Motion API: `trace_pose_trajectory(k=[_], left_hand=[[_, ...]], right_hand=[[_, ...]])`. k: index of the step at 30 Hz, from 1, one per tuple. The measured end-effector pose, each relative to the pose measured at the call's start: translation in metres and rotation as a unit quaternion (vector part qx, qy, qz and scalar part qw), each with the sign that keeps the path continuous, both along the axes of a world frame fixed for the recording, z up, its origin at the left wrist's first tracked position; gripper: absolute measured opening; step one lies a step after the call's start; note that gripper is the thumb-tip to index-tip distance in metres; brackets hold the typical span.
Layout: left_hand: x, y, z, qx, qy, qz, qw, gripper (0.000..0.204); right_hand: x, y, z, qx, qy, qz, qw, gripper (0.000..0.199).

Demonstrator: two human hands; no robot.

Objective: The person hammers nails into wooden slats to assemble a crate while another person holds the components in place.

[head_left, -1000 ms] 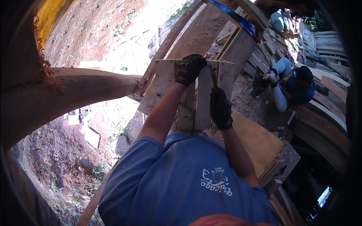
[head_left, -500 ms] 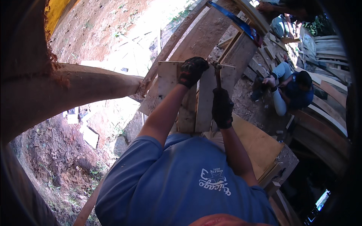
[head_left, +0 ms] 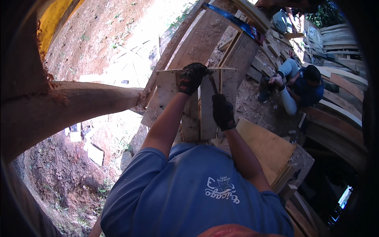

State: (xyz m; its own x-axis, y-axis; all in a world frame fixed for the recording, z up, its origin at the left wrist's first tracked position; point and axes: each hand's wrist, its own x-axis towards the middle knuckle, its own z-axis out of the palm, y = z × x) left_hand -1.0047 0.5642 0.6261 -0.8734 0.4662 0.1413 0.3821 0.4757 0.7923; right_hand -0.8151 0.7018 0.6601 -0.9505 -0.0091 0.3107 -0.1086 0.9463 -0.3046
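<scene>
In front of my body is a panel of pale wooden boards (head_left: 209, 118) laid side by side with gaps between them. My left hand (head_left: 192, 79), in a black glove, rests at the panel's far edge with its fingers closed; whatever is in them is hidden. My right hand (head_left: 223, 112), also gloved in black, is wrapped round the handle of a hammer (head_left: 213, 84). The hammer's head is at the far edge of the boards, right beside my left fingertips. I cannot tell whether it touches the wood.
A thick beam (head_left: 98, 94) juts in from the left. Beyond the panel lie long planks (head_left: 201, 37) and a blue-bladed handsaw (head_left: 229, 17). A plywood sheet (head_left: 264, 146) is at my right. A person (head_left: 310, 87) sits on the right among stacked timber (head_left: 343, 83); others work farther back.
The hammer's head has come left, closer to my left fingertips, and its handle now leans left. My left hand stays closed at the far edge. The whole view has shifted slightly.
</scene>
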Motion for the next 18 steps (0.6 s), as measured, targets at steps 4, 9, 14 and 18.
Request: trace_pose_trajectory(k=[4,9,14,18], left_hand=[[-0.001,-0.004,-0.008,0.039,0.042,-0.003,0.998,0.012],[-0.001,0.000,-0.019,0.024,0.070,0.007,0.997,0.011],[-0.002,-0.002,-0.024,0.059,0.099,0.007,0.993,0.008],[-0.003,0.000,-0.020,0.062,0.099,0.003,0.993,0.008]], right_hand=[[-0.003,-0.005,0.028,-0.099,-0.081,-0.067,0.990,0.012],[0.000,-0.003,0.010,-0.093,-0.119,-0.054,0.987,0.015],[-0.001,-0.011,0.027,-0.146,-0.060,-0.084,0.984,0.014],[0.010,0.002,-0.011,0.000,-0.062,-0.078,0.995,0.013]])
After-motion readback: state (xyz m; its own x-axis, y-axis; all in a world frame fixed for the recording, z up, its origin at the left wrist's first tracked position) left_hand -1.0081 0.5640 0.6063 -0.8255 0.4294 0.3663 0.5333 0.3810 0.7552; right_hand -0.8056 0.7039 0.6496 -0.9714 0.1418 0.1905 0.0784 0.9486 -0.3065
